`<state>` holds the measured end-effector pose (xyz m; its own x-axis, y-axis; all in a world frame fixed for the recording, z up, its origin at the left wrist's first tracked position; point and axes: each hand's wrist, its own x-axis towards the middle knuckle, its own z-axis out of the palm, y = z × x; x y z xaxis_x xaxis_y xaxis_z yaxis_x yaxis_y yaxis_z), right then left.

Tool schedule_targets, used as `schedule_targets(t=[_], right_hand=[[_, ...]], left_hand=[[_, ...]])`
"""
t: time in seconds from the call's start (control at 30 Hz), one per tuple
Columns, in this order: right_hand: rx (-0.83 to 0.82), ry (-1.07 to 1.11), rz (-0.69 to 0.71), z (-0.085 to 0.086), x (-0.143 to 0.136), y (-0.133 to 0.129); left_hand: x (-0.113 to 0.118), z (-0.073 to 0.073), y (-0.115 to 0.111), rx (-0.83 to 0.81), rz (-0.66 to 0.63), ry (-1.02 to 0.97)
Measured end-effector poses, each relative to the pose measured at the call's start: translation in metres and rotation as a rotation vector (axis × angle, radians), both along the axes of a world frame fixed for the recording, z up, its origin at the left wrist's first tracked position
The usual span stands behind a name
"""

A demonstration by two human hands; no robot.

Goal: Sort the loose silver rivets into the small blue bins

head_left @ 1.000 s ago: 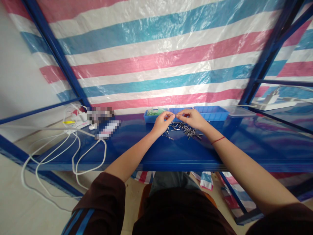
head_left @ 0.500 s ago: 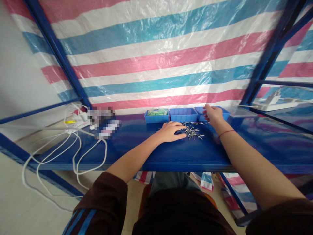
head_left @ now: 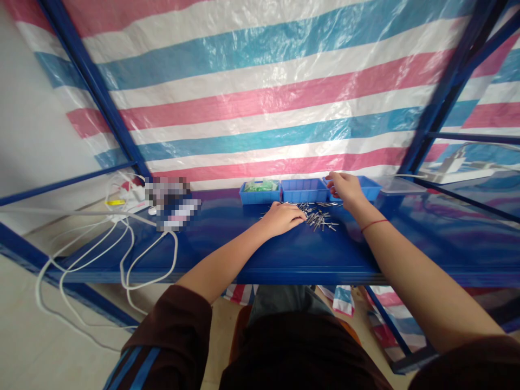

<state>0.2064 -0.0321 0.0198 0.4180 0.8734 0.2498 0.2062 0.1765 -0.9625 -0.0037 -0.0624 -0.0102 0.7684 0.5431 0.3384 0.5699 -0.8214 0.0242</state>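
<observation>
the left hand [head_left: 283,218] is found low over the blue tabletop [head_left: 252,254], palm down, at the left edge of a loose heap of slim metal pins [head_left: 319,219]. its fingers lie close together, with the thumb drawn in near the fingertips; whether a pin is pinched there cannot be told. the hand covers part of the heap.

the right hand [head_left: 346,189] is raised at the right blue bin [head_left: 370,190], overlapping that bin's left end in this view. its fingers are curled inward with a narrow spacing; whether they hold anything cannot be determined. a thin red cord [head_left: 374,223] circles the right wrist.

the pins lie on the tabletop between the two hands, in front of the bins, pointing in mixed directions, some crossing others. several lie roughly parallel along the rear of the heap.

three bins stand in a row at the back: the right one noted above, the middle blue bin [head_left: 304,197], and the left blue bin [head_left: 260,199], which contains green material [head_left: 260,186]. a clear plastic tray or lid [head_left: 402,186] lies just beside the right bin. a striped plastic sheet [head_left: 264,108] hangs behind. white cables [head_left: 174,254] run at the left end of the tabletop.
</observation>
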Motion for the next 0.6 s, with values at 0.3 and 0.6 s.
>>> schedule_targets(t=[0.3, 0.6], right_hand=[[0.080, -0.257, 0.036, -0.003, -0.007, -0.001], [0.079, -0.469, 0.109, 0.002, -0.013, -0.008]], left_hand=[[0.004, 0.000, -0.003, 0.083, -0.025, 0.069], [0.005, -0.001, 0.005, 0.003, -0.026, -0.062]])
